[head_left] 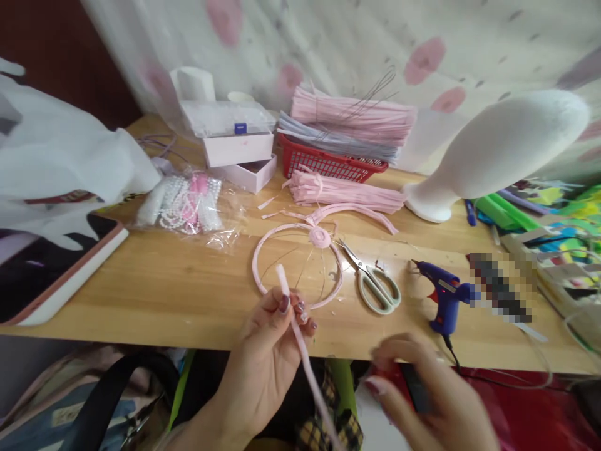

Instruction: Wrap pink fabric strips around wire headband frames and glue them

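Between thumb and fingers, my left hand (267, 357) is closed on a pink pipe cleaner (305, 357). Its paler tip points up, and the long end hangs toward the lower edge of the view. My right hand (427, 394), smeared by motion, is apart from it at the table's front edge, thumb and fingers separated with nothing visible in them. Just beyond my left hand lies a pink-wrapped hoop (256, 257) with thin wires, and a coiled pink rosette (320, 237) sits on its far rim. Scissors (375, 285) with pale handles lie right of the hoop.
A blue glue gun (444, 291) stands at right. Behind are a pink pipe cleaner bundle (347, 190), a red basket (328, 161) of more bundles, white boxes (239, 149), bagged beads (188, 200) and a white foam head (498, 150). A tablet (61, 269) lies left.
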{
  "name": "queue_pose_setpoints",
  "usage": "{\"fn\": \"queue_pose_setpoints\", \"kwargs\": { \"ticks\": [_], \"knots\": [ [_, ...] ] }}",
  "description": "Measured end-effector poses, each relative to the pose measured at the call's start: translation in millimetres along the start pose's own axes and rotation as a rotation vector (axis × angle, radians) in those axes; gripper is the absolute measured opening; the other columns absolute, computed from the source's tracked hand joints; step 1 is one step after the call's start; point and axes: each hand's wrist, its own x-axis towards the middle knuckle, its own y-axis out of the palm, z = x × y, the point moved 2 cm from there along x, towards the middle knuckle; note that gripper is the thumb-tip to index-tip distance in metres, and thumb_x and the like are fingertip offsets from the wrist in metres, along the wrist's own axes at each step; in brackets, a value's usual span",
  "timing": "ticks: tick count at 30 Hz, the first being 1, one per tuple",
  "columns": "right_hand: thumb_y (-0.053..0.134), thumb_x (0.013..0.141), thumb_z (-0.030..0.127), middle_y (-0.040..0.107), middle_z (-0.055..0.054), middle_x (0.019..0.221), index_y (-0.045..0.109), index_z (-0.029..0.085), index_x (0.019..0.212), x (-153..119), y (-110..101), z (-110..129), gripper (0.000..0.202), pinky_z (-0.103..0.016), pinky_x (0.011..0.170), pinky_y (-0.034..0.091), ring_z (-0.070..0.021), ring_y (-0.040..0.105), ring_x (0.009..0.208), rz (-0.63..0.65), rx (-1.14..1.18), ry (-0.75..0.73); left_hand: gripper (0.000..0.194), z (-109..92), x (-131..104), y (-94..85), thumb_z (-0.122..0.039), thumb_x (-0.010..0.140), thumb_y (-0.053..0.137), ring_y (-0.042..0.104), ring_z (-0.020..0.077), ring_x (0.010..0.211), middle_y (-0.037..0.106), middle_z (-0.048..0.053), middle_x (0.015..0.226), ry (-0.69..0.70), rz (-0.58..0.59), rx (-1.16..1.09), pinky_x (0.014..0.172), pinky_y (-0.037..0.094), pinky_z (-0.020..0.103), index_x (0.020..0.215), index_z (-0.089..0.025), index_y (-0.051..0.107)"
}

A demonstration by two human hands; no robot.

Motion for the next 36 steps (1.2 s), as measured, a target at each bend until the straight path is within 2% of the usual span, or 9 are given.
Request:
{"fn": "queue_pose_setpoints", "kwargs": {
  "ticks": [3,6,11,20,25,27,30,32,36],
  "knots": [
    [0.069,0.092,0.045,0.076,-0.002,0.094,0.060,0.026,0.109,22,36,23,0.027,-0.023,0.069,0.061,-0.0182,0.076,0.083,0.079,0.123,-0.095,0.028,-5,-4,2.8,-0.025,0.059,0.097,0.062,0.0087,0.072,0.066,-0.002,0.078,0.080,0.018,0.036,0.073,0.056,0.019,0.072,-0.016,0.073],
    [0.069,0.092,0.037,0.076,-0.005,0.103,0.057,0.027,0.119,33,50,30,0.031,-0.029,0.075,0.062,-0.0218,0.076,0.093,0.034,0.135,-0.096,0.030,-10,-10,4.4,-0.028,0.059,0.098,0.062,0.0075,0.071,0.067,-0.003,0.076,0.149,0.007,0.057,0.073,0.055,0.017,0.074,-0.017,0.074],
    [0.065,0.093,0.023,0.074,-0.001,0.088,0.062,0.026,0.109,37,53,37,0.017,-0.029,0.071,0.060,-0.0194,0.074,0.081,-0.078,0.190,-0.137,0.025,-6,-17,3.8,-0.030,0.065,0.095,0.060,0.0081,0.065,0.067,-0.002,0.067,0.156,0.102,0.098,0.064,0.051,0.017,0.072,-0.018,0.074],
    [0.063,0.094,0.014,0.073,0.000,0.086,0.067,0.025,0.102,25,69,29,0.014,-0.022,0.062,0.056,-0.0128,0.069,0.070,-0.088,0.366,-0.006,0.028,14,-9,-16.9,-0.035,0.060,0.096,0.060,0.0095,0.069,0.072,0.002,0.069,0.196,0.000,0.208,0.071,0.050,0.019,0.070,-0.016,0.079],
    [0.060,0.095,0.011,0.069,0.000,0.083,0.067,0.023,0.095,35,51,9,0.014,-0.023,0.062,0.051,-0.0129,0.066,0.071,-0.051,0.177,-0.134,0.026,1,-17,-46.9,-0.022,0.067,0.090,0.058,0.0100,0.065,0.074,0.004,0.080,0.127,-0.089,0.422,0.059,0.047,0.019,0.090,-0.016,0.081],
    [0.059,0.095,0.011,0.069,-0.001,0.083,0.066,0.022,0.093,37,49,3,0.014,-0.023,0.062,0.050,-0.0134,0.065,0.072,-0.010,0.123,-0.172,0.016,-16,-21,-58.9,-0.020,0.072,0.087,0.063,0.0129,0.073,0.074,0.005,0.082,0.248,-0.141,0.562,0.065,0.049,0.020,0.086,-0.016,0.080],
    [0.057,0.096,0.013,0.068,-0.003,0.082,0.066,0.020,0.090,37,55,-3,0.013,-0.024,0.060,0.049,-0.0148,0.065,0.072,0.055,0.090,-0.168,0.016,-44,-21,-64.4,-0.015,0.075,0.083,0.065,0.0168,0.087,0.075,0.006,0.097,0.625,-0.213,0.863,0.085,0.051,0.024,0.091,-0.020,0.081],
    [0.056,0.097,0.014,0.067,-0.004,0.082,0.066,0.020,0.088,35,63,-6,0.014,-0.025,0.059,0.049,-0.0156,0.064,0.072,0.089,0.065,-0.146,0.020,-56,-16,-59.8,-0.014,0.082,0.075,0.064,0.0191,0.095,0.073,0.006,0.101,0.876,-0.177,1.143,0.092,0.048,0.027,0.099,-0.023,0.080],
    [0.054,0.097,0.014,0.067,-0.005,0.085,0.065,0.020,0.090,32,75,-11,0.015,-0.027,0.066,0.050,-0.0170,0.065,0.076,0.125,0.011,-0.127,0.025,-60,3,-52.4,-0.010,0.091,0.060,0.063,0.0250,0.107,0.071,0.009,0.107,1.158,0.001,1.569,0.099,0.048,0.039,0.110,-0.020,0.073]
  ]
}}
